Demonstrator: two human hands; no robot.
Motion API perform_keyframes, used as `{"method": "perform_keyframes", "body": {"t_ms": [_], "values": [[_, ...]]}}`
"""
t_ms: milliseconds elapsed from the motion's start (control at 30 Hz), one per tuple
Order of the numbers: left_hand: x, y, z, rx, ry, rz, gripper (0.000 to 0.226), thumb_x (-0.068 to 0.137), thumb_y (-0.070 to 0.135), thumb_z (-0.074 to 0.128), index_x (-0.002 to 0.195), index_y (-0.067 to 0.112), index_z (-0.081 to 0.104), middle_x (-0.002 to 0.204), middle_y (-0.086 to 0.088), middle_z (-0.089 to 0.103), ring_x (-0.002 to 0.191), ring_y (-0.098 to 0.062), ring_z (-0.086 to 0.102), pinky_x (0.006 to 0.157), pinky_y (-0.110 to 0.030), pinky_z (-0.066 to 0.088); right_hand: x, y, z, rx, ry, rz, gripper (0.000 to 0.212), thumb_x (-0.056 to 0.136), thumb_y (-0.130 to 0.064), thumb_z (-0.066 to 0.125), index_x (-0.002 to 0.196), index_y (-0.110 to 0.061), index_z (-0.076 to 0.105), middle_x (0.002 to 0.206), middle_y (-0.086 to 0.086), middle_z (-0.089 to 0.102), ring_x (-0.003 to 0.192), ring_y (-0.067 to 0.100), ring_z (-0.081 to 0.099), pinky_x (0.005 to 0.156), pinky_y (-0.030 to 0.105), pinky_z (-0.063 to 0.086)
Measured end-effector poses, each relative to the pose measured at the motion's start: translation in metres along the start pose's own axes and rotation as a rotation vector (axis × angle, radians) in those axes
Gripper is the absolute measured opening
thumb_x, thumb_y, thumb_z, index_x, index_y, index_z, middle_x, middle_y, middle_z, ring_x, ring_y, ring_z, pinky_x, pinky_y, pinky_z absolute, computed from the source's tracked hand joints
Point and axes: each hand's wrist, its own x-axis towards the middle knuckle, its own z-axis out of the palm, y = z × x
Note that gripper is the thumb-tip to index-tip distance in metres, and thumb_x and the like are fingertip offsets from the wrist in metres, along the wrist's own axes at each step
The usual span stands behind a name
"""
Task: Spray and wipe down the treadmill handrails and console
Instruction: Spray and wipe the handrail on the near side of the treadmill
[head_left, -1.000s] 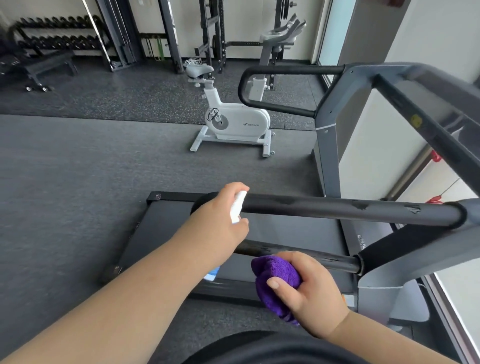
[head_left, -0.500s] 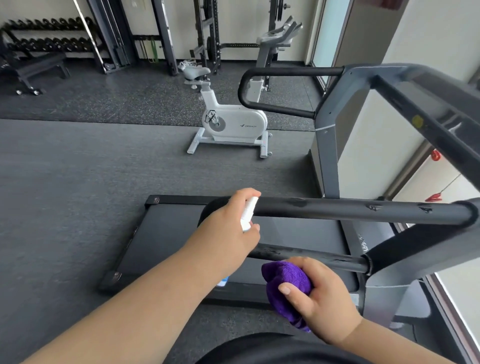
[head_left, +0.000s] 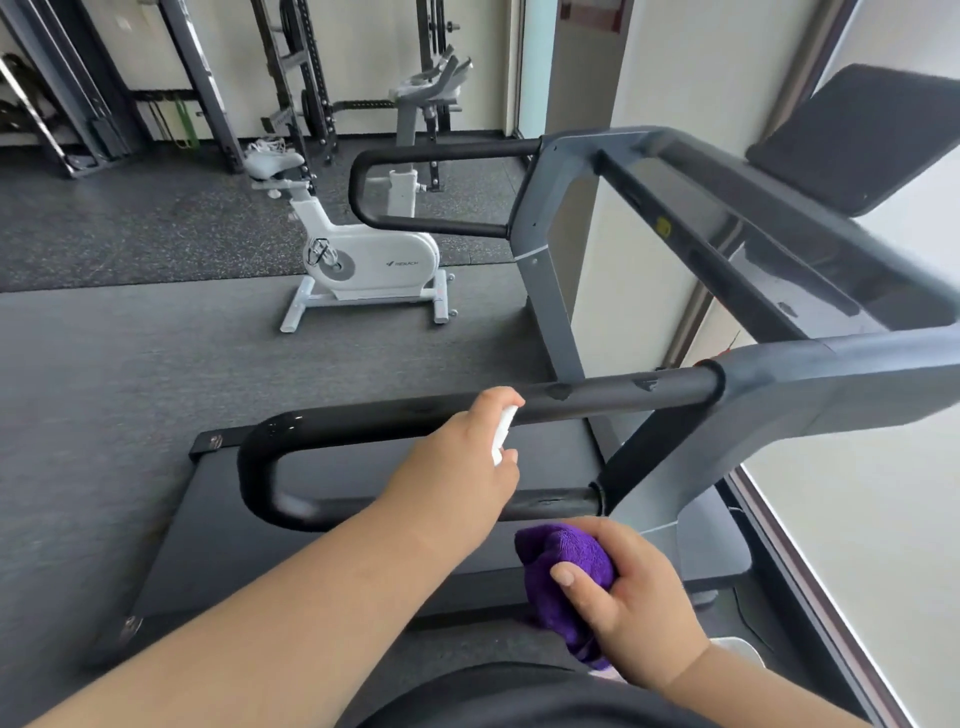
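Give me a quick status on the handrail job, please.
Left hand shut on spray bottle, at near handrail. Right hand shut on purple cloth, off the rail. Nothing blocking.
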Motion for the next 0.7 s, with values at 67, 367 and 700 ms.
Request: {"method": "perform_keyframes", "body": {"t_ms": [67,367,700], "values": [[-0.009,0.0,0.003,-0.055,0.03,-0.037,0.048,0.097,0.035,0.053,0.132,0.054,0.027,0.111,0.015,0.055,0.085,-0.013,0.053,0.061,-0.026,0.042,-0.001,0.0,-0.013,0.091,0.074,0.037,0.027,0.071,-0.062,0.06,0.094,-0.049,0.067,0.089,-0.018,0.071,0.082,0.007,0.067,0.071,0.027,0.054],[-0.064,0.007,0.028,-0.239,0.171,-0.143,0.059,0.088,0.051,0.052,0.12,0.081,0.012,0.109,0.035,0.051,0.089,0.008,0.054,0.061,-0.01,0.039,0.07,-0.015,-0.095,0.128,0.575,-0.168,0.018,0.091,-0.054,0.049,0.106,-0.046,0.056,0.099,-0.03,0.062,0.092,-0.006,0.059,0.077,0.007,0.041],[-0.083,0.008,0.026,-0.275,0.217,-0.216,0.053,0.087,0.045,0.056,0.123,0.072,0.028,0.104,0.026,0.06,0.063,-0.003,0.058,0.06,-0.027,0.051,0.132,0.002,-0.062,-0.699,0.251,-0.277,0.043,0.098,-0.056,0.036,0.1,-0.023,0.064,0.094,-0.006,0.069,0.092,0.025,0.061,0.091,0.04,0.036]]}}
